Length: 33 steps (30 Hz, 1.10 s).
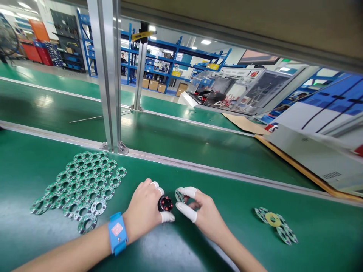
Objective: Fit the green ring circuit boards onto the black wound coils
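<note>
Green circuit-board material, ring-shaped: one small board (177, 197), located at the lower centre of the frame, pinched near its outer edge between the thumb and fingertips of the right hand (202, 209). Black cylindrical part (166, 204), reddish details on its end face, gripped in the left hand (147, 204), whose fingers are wrapped around it; board and part are shown near each other, with a gap between. White finger covers (189, 213) are worn on both hands, a blue band (117, 233) on the left wrist. Similar ring boards (86, 182) are spread close together at the left of the frame; a smaller cluster (287, 232), lower right, is topped by a yellow ring (277, 223). Handling, as judged: board light, thin, stiff, perhaps slippery under covered fingertips, easily damaged if bent; best taken by the outer rim, faces left untouched. Cylindrical part judged heavier and rigid; best held around its side, end face kept free.
</note>
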Available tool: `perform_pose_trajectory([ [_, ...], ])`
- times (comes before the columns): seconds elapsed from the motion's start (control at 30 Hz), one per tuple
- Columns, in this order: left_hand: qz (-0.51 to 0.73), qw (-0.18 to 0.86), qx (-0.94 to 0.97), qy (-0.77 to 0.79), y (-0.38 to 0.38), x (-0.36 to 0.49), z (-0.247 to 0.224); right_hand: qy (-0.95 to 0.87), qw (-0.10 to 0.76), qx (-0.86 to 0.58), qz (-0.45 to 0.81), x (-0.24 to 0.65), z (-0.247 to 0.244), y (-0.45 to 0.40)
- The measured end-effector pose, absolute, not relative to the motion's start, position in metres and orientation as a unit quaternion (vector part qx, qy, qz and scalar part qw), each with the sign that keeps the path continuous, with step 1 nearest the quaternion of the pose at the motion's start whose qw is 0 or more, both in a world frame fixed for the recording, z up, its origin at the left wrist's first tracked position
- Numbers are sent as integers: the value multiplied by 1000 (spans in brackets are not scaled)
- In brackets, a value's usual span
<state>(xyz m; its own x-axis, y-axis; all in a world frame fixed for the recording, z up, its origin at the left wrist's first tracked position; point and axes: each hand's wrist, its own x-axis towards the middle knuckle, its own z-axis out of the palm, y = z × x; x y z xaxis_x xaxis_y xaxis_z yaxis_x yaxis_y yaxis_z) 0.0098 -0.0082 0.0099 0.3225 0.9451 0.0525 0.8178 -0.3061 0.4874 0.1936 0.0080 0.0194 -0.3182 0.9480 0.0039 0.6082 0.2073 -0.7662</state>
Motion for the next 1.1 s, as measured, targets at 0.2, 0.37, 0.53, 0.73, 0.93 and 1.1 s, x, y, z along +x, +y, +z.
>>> perform_pose_trajectory([
  [0.2,164,172,801,549,-9,9,9,-762,244,-504,326,188,17,7],
  [0.37,164,156,810,541,-6,10,-1,-826,213,-447,268,182,16,3],
  [0.53,168,148,809,543,-7,10,-5,-869,182,-436,146,180,10,-2],
  [0.73,170,142,809,544,-10,11,-7,-876,170,-444,77,183,-3,-5],
  [0.93,165,138,810,546,-8,11,-10,-843,221,-461,166,179,-4,-4],
  [1.1,172,148,809,542,-8,10,-10,-822,224,-432,296,173,17,-1],
])
